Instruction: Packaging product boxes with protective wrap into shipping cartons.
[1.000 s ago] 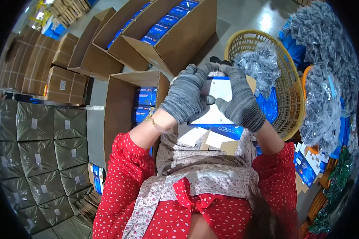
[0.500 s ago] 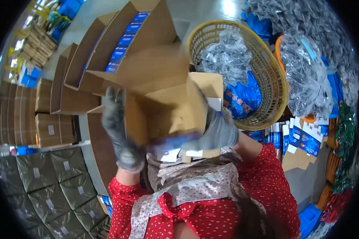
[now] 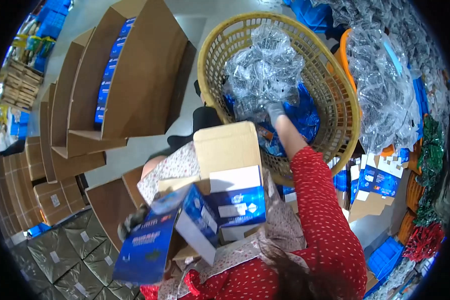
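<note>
My left hand point(image 3: 131, 222), in a grey glove, grips a blue cardboard box point(image 3: 150, 245) at its left side, low on the left; the box is tilted with its flaps open, and part of the hand is hidden behind it. A second blue box point(image 3: 235, 206) rests on my lap beside it, its tan flap raised. My right hand point(image 3: 274, 111), also gloved, reaches into a yellow plastic basket point(image 3: 346, 107). Its fingers close on the lower edge of a clear plastic bag point(image 3: 265, 70), partly hidden in the folds. Blue packaging point(image 3: 305, 112) lies under the bag.
Large open cartons point(image 3: 140, 85) stand at the left, one holding a row of blue boxes point(image 3: 112, 65). An orange-rimmed tub heaped with clear bags point(image 3: 380, 90) is right of the basket. Flattened blue-and-white cartons point(image 3: 380, 180) lie below it. Wrapped dark green bundles point(image 3: 60, 255) sit lower left.
The open box held in both hands has turned and moved down to the left, now in my left hand alone. My right hand has let go and reached into the basket.
</note>
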Action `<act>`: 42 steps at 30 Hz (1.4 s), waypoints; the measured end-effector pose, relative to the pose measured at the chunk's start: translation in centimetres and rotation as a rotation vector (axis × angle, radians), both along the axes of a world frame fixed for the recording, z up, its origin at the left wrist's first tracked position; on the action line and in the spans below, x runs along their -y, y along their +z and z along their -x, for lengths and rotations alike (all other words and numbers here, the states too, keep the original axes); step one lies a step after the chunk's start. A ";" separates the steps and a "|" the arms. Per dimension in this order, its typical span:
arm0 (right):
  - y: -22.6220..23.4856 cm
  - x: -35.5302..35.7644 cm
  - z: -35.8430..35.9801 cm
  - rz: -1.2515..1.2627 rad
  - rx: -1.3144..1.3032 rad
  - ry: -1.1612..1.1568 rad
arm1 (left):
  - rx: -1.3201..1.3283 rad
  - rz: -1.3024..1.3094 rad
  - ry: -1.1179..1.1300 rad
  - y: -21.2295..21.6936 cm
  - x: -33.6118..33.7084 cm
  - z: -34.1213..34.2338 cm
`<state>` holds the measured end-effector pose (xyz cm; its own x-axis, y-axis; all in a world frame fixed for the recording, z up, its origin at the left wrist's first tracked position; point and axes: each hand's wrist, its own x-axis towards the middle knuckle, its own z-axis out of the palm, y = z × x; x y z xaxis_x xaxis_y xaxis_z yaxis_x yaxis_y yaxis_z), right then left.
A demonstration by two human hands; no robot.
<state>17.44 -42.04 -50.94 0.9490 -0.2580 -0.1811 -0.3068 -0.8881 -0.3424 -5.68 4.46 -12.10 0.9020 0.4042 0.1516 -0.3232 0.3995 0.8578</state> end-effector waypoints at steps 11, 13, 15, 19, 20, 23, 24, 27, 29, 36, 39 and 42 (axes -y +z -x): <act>-1.8 -7.9 -2.6 -0.440 -0.372 -0.301 | -0.018 -0.222 -0.188 -2.3 -2.9 -0.9; -2.2 -6.2 -0.6 -0.383 -0.469 -0.424 | -0.011 -0.242 -0.244 -2.1 -3.4 -0.6; -1.7 -5.7 1.0 -0.352 -0.514 -0.491 | 0.001 -0.262 -0.299 -1.9 -4.1 -0.4; 1.4 -9.2 1.7 -0.545 -0.453 -0.756 | 0.041 -0.348 -0.385 -0.3 -5.7 -0.3; 2.2 -10.7 1.1 -0.392 -0.456 -0.679 | 0.045 -0.351 -0.386 -0.3 -5.7 -0.3; -0.4 -11.0 0.0 -0.236 -0.452 -0.593 | 0.007 -0.194 -0.371 -1.3 -5.9 -1.3; -1.9 -10.7 -0.6 -0.239 -0.453 -0.575 | -0.008 -0.137 -0.368 -1.8 -5.9 -1.9; -2.5 -11.6 -3.6 -0.276 -0.455 -0.556 | -0.063 -0.030 -0.325 -2.1 -6.1 -2.4; -0.9 -12.2 -5.3 -0.287 -0.442 -0.590 | -0.102 0.042 -0.289 -1.9 -6.4 -2.4; -3.0 -9.0 -2.6 -0.176 -0.521 -0.401 | -0.212 0.379 -0.196 -1.3 -6.4 -1.9; -1.5 -6.1 0.4 -0.212 -0.505 -0.235 | -0.242 0.534 -0.165 -0.9 -6.4 -0.8; 3.2 -1.9 4.1 -0.318 -0.300 0.135 | -0.264 0.698 -0.147 -0.1 -6.0 1.0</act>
